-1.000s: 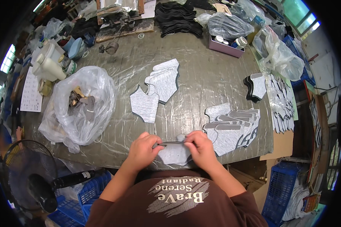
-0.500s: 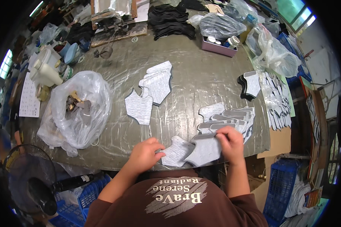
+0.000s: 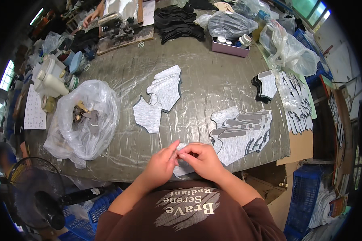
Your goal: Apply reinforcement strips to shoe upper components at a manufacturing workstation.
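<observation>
My left hand (image 3: 161, 164) and my right hand (image 3: 203, 160) meet at the table's near edge, fingertips almost touching. Each is closed in a pinch; whatever sits between the fingers is too small or hidden to name. Beneath them lies a light grey cut fabric piece (image 3: 181, 172), mostly covered by the hands. Just right of my right hand, a fanned pile of similar grey pieces (image 3: 235, 140) has darker grey strips along its edges. Farther off, left of centre, rest a stack of grey pieces (image 3: 167, 90) and an overlapping grey piece (image 3: 148, 115).
At left stands an open clear plastic bag (image 3: 106, 120) with scraps inside, near white bottles (image 3: 52, 82). A purple box (image 3: 230, 49) and black pieces (image 3: 177, 24) lie at the back. More stacked pieces (image 3: 266, 86) sit right. A fan (image 3: 36, 188) stands lower left; another person's hand (image 3: 93, 16) shows far left.
My right hand has let go of a grey piece, now on the right-hand pile, and moved left to my left hand. Another person's hand has appeared at the back left.
</observation>
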{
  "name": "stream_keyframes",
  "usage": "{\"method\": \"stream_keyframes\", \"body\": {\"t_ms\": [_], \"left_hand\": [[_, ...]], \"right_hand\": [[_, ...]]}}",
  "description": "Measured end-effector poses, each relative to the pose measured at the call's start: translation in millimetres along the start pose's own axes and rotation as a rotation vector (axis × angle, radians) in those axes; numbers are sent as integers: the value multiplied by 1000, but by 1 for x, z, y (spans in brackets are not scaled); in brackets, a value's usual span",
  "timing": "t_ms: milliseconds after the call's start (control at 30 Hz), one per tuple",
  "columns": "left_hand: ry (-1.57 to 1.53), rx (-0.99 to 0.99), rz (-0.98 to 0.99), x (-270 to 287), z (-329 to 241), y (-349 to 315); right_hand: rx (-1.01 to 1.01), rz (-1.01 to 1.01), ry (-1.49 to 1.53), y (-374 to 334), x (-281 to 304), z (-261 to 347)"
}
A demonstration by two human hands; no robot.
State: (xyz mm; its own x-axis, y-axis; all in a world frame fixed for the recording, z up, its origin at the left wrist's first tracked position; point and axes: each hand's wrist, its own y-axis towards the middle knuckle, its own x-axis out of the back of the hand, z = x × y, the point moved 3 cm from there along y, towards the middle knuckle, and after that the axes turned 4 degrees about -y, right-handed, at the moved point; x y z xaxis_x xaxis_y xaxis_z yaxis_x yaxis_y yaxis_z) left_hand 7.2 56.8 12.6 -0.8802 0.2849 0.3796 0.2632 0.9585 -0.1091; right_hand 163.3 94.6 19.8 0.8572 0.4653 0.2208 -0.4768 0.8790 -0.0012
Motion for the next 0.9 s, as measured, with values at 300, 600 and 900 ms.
{"method": "stream_keyframes", "body": {"t_ms": [300, 600, 900], "left_hand": [[433, -373, -140, -2, -11, 0], [215, -387, -93, -9, 4, 0], [-1017, 85, -148, -12, 29, -8]], "right_hand": [[-321, 156, 420, -3, -17, -29], [-354, 129, 609, -6, -22, -33], [-258, 151, 1006, -6, -22, -38]]}}
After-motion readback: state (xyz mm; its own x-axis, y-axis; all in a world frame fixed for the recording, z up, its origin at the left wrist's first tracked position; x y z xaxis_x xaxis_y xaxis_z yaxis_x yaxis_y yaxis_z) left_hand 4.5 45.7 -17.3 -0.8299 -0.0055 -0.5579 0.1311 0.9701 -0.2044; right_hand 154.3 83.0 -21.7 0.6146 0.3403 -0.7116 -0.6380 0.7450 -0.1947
